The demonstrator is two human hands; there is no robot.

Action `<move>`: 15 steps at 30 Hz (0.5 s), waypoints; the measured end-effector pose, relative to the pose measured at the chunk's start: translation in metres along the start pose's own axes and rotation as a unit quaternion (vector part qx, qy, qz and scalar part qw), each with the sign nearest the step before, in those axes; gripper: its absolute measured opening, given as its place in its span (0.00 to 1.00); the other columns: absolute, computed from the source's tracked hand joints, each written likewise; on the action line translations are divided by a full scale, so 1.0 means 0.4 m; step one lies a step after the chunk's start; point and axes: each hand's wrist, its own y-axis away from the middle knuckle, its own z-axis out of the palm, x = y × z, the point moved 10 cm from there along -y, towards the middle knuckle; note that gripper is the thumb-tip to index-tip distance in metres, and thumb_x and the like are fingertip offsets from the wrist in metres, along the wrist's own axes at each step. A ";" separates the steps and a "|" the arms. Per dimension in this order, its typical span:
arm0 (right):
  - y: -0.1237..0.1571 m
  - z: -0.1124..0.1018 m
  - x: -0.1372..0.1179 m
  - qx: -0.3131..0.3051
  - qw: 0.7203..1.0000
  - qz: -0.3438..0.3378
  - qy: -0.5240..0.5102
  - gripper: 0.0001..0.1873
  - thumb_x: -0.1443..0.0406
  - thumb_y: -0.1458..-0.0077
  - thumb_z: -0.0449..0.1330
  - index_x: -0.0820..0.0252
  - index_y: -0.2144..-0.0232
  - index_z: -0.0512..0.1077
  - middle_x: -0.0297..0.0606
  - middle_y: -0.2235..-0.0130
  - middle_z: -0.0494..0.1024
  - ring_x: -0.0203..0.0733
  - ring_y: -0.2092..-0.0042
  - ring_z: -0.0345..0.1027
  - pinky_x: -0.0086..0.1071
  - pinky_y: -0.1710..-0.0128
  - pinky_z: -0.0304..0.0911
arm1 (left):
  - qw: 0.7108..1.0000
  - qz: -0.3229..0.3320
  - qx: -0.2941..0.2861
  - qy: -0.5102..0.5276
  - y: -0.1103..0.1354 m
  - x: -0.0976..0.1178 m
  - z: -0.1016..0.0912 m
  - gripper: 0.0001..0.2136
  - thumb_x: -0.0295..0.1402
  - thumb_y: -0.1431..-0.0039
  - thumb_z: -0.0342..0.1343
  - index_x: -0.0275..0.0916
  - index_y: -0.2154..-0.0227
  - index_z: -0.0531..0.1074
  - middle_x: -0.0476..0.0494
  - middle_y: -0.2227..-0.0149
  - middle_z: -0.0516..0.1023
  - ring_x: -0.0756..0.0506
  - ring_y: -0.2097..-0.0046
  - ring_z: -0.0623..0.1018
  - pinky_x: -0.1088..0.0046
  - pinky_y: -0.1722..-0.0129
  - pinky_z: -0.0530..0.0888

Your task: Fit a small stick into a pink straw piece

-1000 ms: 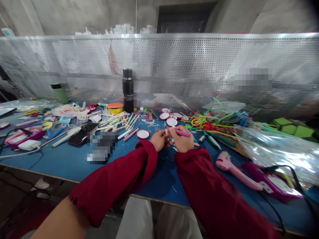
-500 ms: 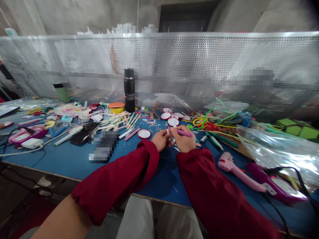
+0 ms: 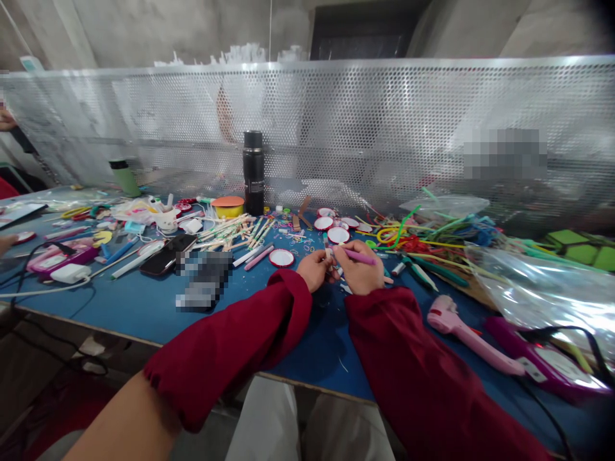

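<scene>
Both my hands meet over the blue table (image 3: 144,307), in dark red sleeves. My right hand (image 3: 358,272) is closed around a pink pen (image 3: 359,257), its tip pointing left toward my left hand. My left hand (image 3: 314,269) is pinched shut on a small pale piece (image 3: 328,253) that I cannot make out clearly. A red-rimmed white disc (image 3: 281,257) lies just left of my left hand, and more such discs (image 3: 337,234) lie just beyond the hands.
A black flask (image 3: 253,173) and an orange-lidded tub (image 3: 227,206) stand behind wooden sticks (image 3: 230,232). Coloured pipe cleaners (image 3: 423,234) and a plastic bag (image 3: 542,288) lie right. A pink glue gun (image 3: 468,333) lies near right; a phone (image 3: 166,255) left. A perforated metal screen (image 3: 384,128) backs the table.
My hands stay together with the pen and the small piece; only the view has shifted slightly.
</scene>
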 end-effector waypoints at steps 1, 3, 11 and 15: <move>0.000 -0.001 0.000 0.003 1.000 -0.001 0.002 0.14 0.52 0.51 0.59 0.55 0.76 0.72 0.34 0.75 0.75 0.40 0.71 0.67 0.31 0.72 0.59 | 1.000 -0.001 0.000 0.001 0.001 0.002 0.001 0.11 0.29 0.35 0.45 0.36 0.58 0.72 0.51 0.79 0.74 0.53 0.81 0.70 0.80 0.79 0.62; -0.001 -0.003 0.000 0.008 1.000 -0.005 0.000 0.14 0.52 0.51 0.59 0.55 0.76 0.72 0.34 0.75 0.75 0.40 0.70 0.68 0.31 0.71 0.60 | 1.000 -0.003 -0.001 0.003 0.004 0.005 0.003 0.11 0.28 0.35 0.44 0.36 0.58 0.72 0.51 0.80 0.73 0.54 0.81 0.70 0.80 0.79 0.63; -0.003 -0.004 -0.005 0.011 1.000 -0.018 -0.005 0.14 0.52 0.51 0.59 0.56 0.76 0.72 0.35 0.74 0.76 0.41 0.69 0.69 0.32 0.71 0.60 | 1.000 -0.007 0.000 0.009 0.006 0.007 0.006 0.10 0.27 0.35 0.45 0.34 0.59 0.72 0.53 0.81 0.71 0.54 0.81 0.70 0.81 0.79 0.63; -0.001 -0.009 -0.012 0.015 1.000 -0.019 0.001 0.13 0.54 0.51 0.59 0.56 0.77 0.71 0.35 0.75 0.76 0.41 0.70 0.68 0.32 0.71 0.60 | 1.000 -0.004 0.001 0.013 0.008 0.009 0.006 0.10 0.27 0.35 0.45 0.34 0.60 0.71 0.52 0.81 0.71 0.54 0.81 0.69 0.80 0.79 0.62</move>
